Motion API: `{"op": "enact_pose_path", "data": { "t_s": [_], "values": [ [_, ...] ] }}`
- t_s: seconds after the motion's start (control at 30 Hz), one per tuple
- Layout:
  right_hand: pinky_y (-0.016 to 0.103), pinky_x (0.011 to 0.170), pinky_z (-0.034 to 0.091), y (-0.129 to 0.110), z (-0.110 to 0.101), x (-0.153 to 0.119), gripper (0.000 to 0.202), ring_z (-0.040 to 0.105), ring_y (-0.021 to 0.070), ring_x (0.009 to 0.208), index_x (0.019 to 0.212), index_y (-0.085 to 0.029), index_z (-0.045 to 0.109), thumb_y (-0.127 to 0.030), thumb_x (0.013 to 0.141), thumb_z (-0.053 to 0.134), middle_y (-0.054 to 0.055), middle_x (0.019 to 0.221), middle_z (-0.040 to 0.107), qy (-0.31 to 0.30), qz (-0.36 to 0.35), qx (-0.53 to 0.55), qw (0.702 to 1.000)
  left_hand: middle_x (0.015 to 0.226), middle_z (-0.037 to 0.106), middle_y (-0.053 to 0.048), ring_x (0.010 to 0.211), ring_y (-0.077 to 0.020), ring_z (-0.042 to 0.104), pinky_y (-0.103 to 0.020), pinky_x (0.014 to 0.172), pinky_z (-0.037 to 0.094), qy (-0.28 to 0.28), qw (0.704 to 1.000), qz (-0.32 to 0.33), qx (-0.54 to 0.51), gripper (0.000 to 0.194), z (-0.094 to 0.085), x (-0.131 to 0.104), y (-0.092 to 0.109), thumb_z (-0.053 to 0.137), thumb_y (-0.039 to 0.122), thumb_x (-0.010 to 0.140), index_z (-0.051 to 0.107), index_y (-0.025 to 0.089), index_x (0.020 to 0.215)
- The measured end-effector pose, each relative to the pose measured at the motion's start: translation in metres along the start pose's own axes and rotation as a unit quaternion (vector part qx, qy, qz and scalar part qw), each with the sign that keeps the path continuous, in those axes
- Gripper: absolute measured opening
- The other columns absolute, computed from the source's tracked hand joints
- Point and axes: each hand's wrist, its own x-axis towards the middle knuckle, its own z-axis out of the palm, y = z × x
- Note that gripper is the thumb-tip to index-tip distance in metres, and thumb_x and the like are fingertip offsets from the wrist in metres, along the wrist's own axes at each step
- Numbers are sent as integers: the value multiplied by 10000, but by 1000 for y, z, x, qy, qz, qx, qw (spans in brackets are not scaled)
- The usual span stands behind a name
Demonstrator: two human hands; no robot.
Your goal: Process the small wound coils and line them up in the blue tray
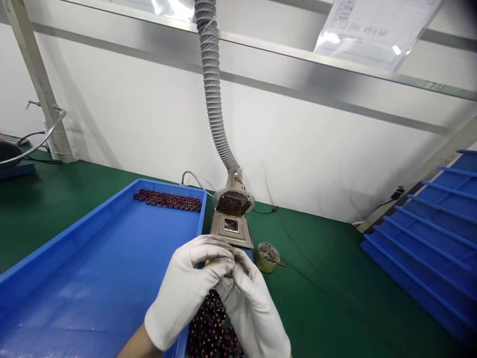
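White gloves with dirty fingertips cover both of my hands. My left hand (190,283) is closed in a pinch, its fingertips meeting those of my right hand (251,303), which is closed too. Whatever sits between the fingers is hidden. Below them lies a pile of small dark parts with red and pale ends (214,328), partly covered by my hands. Just beyond the fingertips stands a metal heating unit (219,226) with a square dark opening. To the right of it is a small round tin (266,258) with greyish bits inside and a thin tool across its rim.
On the left lies a large blue tray (112,258), with rows of small dark-red parts (169,200) along its far end. A ribbed grey hose (212,89) hangs down to a round hood (233,200) above the unit. Blue trays are stacked (428,238) at right on the green table (335,298).
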Motion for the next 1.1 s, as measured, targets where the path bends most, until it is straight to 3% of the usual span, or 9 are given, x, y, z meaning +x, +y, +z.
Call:
{"op": "enact_pose_path", "data": {
  "t_s": [0.13, 0.2, 0.33, 0.5, 0.67, 0.8, 0.87, 1.0, 1.1],
  "values": [
    [223, 684, 523, -3, -2, -2, 186, 642, 105, 677, 905, -200, 678, -205, 723, 716, 14, 811, 701, -45, 44, 62, 996, 807, 705, 37, 786, -111, 646, -152, 737, 509, 117, 991, -9, -60, 51, -5, -1, -4, 679, 266, 739, 689, 250, 692],
    [215, 649, 527, -4, -4, 0, 141, 649, 103, 657, 897, -202, 687, -234, 760, 684, 9, 771, 709, -69, 63, 108, 990, 879, 705, 44, 830, -121, 643, -176, 771, 506, 129, 991, -5, -31, 49, -9, 0, -4, 693, 291, 722, 695, 281, 770],
    [229, 703, 538, -4, -5, 3, 155, 670, 124, 742, 860, -193, 710, -277, 730, 714, 7, 821, 733, -56, 72, 164, 982, 1105, 650, 34, 1044, -197, 571, -309, 937, 443, -50, 987, 45, 145, 519, -6, -2, -6, 744, 128, 599, 627, 358, 1049],
    [171, 751, 527, -2, -8, 4, 164, 672, 84, 789, 817, -193, 714, -243, 670, 766, -30, 858, 742, -49, 101, 208, 972, 1032, 679, 5, 1018, -199, 576, -323, 946, 425, -88, 973, 135, 167, 338, -1, -1, -7, 709, 181, 687, 662, 306, 997],
    [215, 728, 529, 4, -12, 3, 144, 671, 97, 780, 931, -185, 679, -187, 790, 649, 13, 843, 728, -116, 106, 162, 974, 808, 712, -8, 772, -149, 650, -202, 712, 518, -53, 998, 16, -43, 22, 0, 0, -2, 703, 240, 711, 720, 227, 716],
    [231, 677, 529, 1, -15, 3, 155, 682, 132, 757, 918, -176, 662, -195, 765, 667, 41, 849, 720, -141, 121, 132, 974, 706, 718, 46, 692, -99, 658, -133, 687, 516, 51, 979, -25, -195, 66, -4, -1, -4, 709, 236, 703, 706, 248, 638],
    [237, 664, 528, -2, -18, 3, 166, 685, 140, 730, 920, -179, 662, -208, 757, 677, 44, 821, 718, -153, 129, 121, 972, 778, 731, 58, 783, -110, 666, -138, 749, 511, 77, 980, -24, -182, 72, -9, 0, -3, 725, 208, 675, 716, 274, 701],
    [242, 683, 534, -4, -19, 4, 170, 681, 123, 739, 933, -200, 662, -172, 765, 671, 23, 836, 718, -149, 117, 136, 973, 836, 726, 21, 782, -128, 662, -123, 687, 512, -38, 994, -90, -52, 251, -9, 1, 3, 717, 47, 589, 734, 242, 746],
    [226, 715, 526, -3, -16, 3, 202, 675, 116, 784, 939, -199, 661, -163, 743, 693, 17, 818, 712, -140, 110, 139, 974, 735, 703, 33, 681, -103, 646, -120, 621, 510, -6, 994, -61, -90, 166, -4, -2, 3, 671, 64, 645, 709, 223, 622]
  ]
}}
